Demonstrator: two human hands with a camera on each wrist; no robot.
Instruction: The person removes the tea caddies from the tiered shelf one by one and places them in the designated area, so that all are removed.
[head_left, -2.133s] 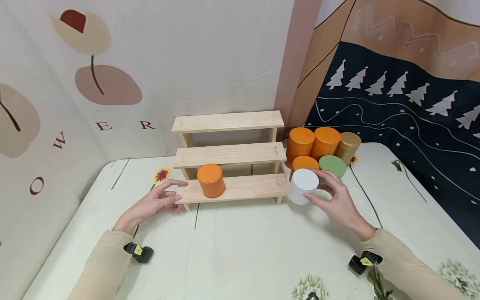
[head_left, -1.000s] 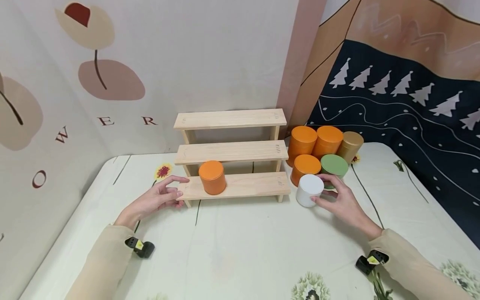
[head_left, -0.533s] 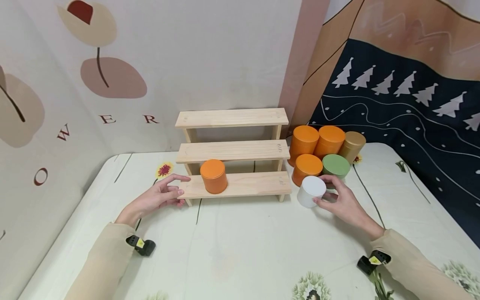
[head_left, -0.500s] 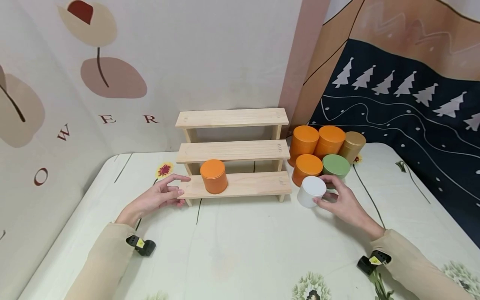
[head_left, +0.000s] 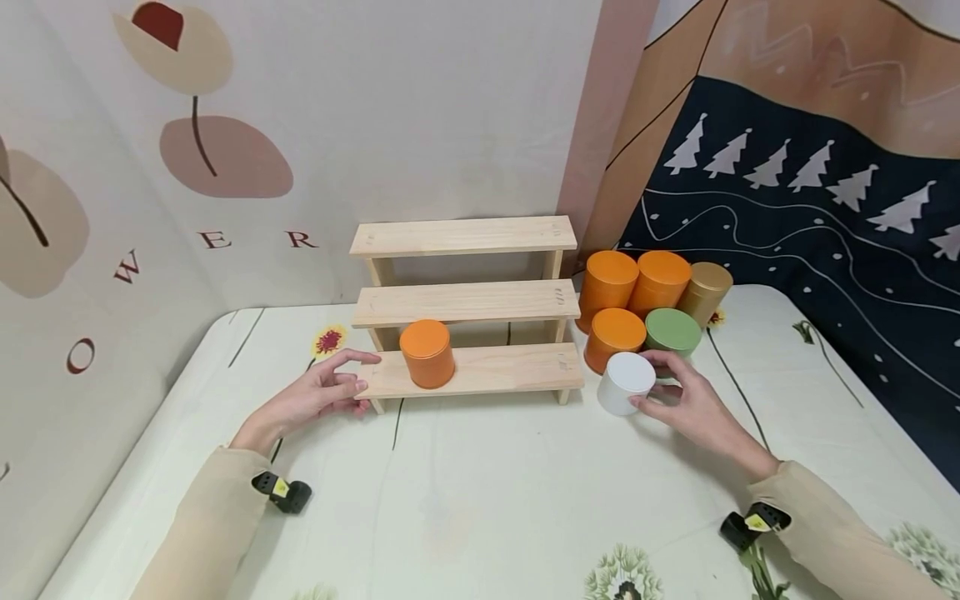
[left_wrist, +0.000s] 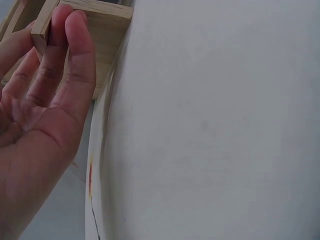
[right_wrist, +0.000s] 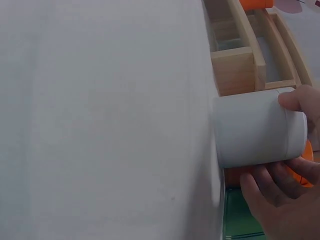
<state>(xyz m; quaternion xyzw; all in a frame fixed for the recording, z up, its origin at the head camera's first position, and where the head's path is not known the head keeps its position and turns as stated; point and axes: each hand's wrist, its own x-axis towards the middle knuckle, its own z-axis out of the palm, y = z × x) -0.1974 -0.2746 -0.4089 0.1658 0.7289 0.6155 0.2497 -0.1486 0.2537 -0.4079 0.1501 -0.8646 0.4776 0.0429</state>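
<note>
My left hand point(head_left: 309, 402) grips the left end of the lowest step of a three-tier wooden display shelf point(head_left: 506, 368). The left wrist view shows its fingers point(left_wrist: 80, 37) bent around the board's end. An orange canister point(head_left: 427, 354) stands upright on that step, left of its middle. Right of the shelf, my right hand point(head_left: 697, 408) holds a white canister point(head_left: 626, 385) between thumb and fingers, near its lid. In the right wrist view the white canister's base point(right_wrist: 222, 132) is down at the tabletop, with the thumb on one side and fingers on the other.
Behind the white canister stand a shorter orange canister point(head_left: 615, 340), a green canister point(head_left: 672, 332), two taller orange canisters point(head_left: 607, 283) and a gold canister point(head_left: 707, 292). A flower-print cloth covers the table point(head_left: 480, 500). Printed hangings point(head_left: 450, 108) rise behind the shelf.
My right hand has carried the white canister rightward, away from the shelf's right end, and lowered it; lately it barely moves. My left hand keeps its grip on the shelf. The view has shifted slightly.
</note>
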